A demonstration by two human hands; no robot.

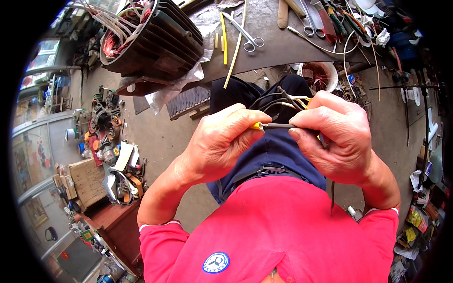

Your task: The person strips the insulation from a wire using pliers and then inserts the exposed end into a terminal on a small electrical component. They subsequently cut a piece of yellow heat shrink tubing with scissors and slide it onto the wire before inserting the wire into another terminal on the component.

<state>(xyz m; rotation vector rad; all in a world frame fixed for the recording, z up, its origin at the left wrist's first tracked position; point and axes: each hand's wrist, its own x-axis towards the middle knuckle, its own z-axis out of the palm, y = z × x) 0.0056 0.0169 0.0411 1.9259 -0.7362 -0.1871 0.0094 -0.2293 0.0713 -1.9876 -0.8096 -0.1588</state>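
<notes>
My left hand [222,137] pinches a short yellow sleeve [257,126] between thumb and forefinger. Out of the sleeve's end runs a dark cable [279,126], with a lighter stretch right beside the yellow. My right hand [332,134] grips that cable a little further right, thumb below and fingers above. Behind the hands, several black and pale wires [278,101] bunch over my lap. A bit of yellow also shows by my right fingers; what it belongs to is partly hidden.
On the bench ahead stands a finned motor housing [160,42] with red and white windings. Scissors [250,41], a yellow tube [223,40] and a pale tube [236,47] lie beside it. More tools and wires crowd the far right. Below the bench sits a white bucket [331,78].
</notes>
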